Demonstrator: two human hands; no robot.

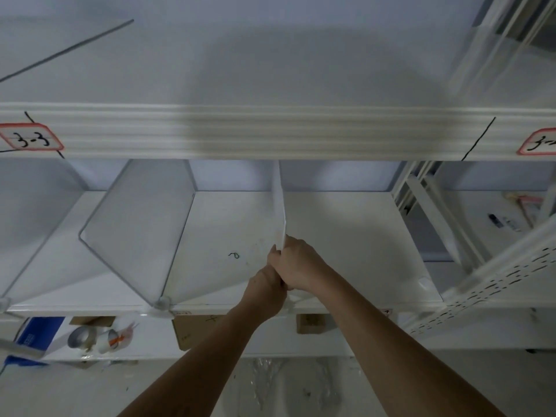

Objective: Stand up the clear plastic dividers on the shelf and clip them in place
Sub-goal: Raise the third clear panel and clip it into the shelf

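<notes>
A: Hands, pose?
B: Both arms extended; left hand [266, 284] and right hand [298, 264] clenched together on the upright clear plastic divider [278, 203].
A: Divider, location?
B: Front edge pinched between the fingers, standing mid white metal shelf [346, 236].

White shelf [346, 236]; clear, frosted dividers [135, 224]; red-bordered label [30, 136]; blue box [39, 332].

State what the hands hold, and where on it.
Both hands, left and right, grip the upright clear divider at its lower front edge, near the shelf's front lip.
</notes>
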